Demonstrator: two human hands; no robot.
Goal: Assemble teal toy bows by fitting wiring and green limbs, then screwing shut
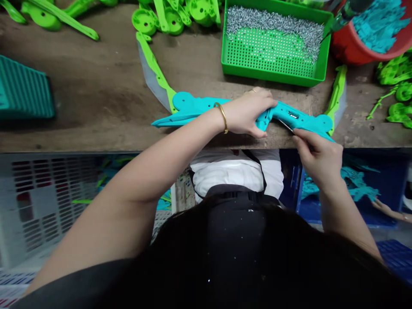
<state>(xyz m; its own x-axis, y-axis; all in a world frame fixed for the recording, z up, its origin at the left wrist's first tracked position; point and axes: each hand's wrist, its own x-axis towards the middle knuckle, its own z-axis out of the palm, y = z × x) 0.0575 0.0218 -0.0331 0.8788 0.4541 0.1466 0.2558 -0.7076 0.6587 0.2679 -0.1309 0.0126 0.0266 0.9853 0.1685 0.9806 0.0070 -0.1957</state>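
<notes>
A turquoise plastic toy bow (199, 106) lies along the front edge of the bench, with a lime-green limb (157, 73) at its left end and another green limb (337, 96) at its right. My left hand (249, 110), a gold bangle at its wrist, is closed over the middle of the turquoise body, thumb on the near side. To its right, my right hand (317, 152) pinches a thin, shiny metal piece (286, 125) against the near edge of the body. Its kind is hard to make out. A small slot with something metallic (293, 114) shows in the body above it.
Beyond the bow stands a green perforated basket (273, 76) of small screws. A red bucket (346, 49) of turquoise parts and a dark-handled tool (350, 10) are at the back right. Green parts (174, 19) lie along the back; a teal ribbed bin (25, 90) is left. Crates sit below the bench.
</notes>
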